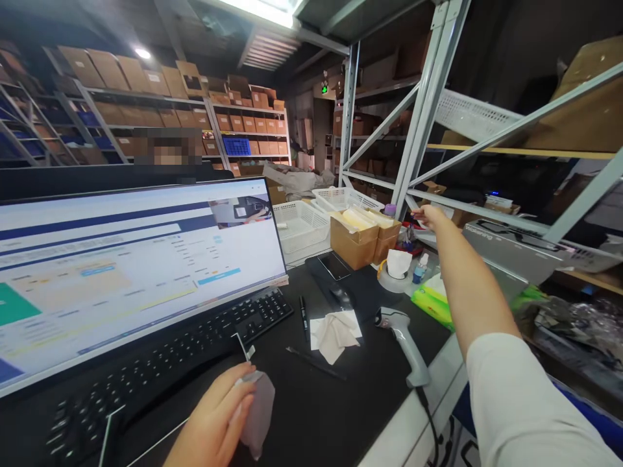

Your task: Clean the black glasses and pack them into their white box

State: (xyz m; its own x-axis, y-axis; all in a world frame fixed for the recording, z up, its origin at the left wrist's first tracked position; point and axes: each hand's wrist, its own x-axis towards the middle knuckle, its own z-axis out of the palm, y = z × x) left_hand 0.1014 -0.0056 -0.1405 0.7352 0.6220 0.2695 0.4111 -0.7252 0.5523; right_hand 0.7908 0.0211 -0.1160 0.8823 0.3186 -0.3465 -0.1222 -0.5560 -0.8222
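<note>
Black desk mat under my hands, left hand pinching a small whitish plastic pouch beside the black keyboard — right hand outstretched toward grey metal shelving, finger state I cannot tell.

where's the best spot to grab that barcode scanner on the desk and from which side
Take the barcode scanner by its long grey handle, probably from above and the right. It lies flat on the black desk mat, head pointing toward the monitor, handle running back to the desk edge with its cable trailing off. The right hand, now stretched toward the shelf, is on that side.
</note>
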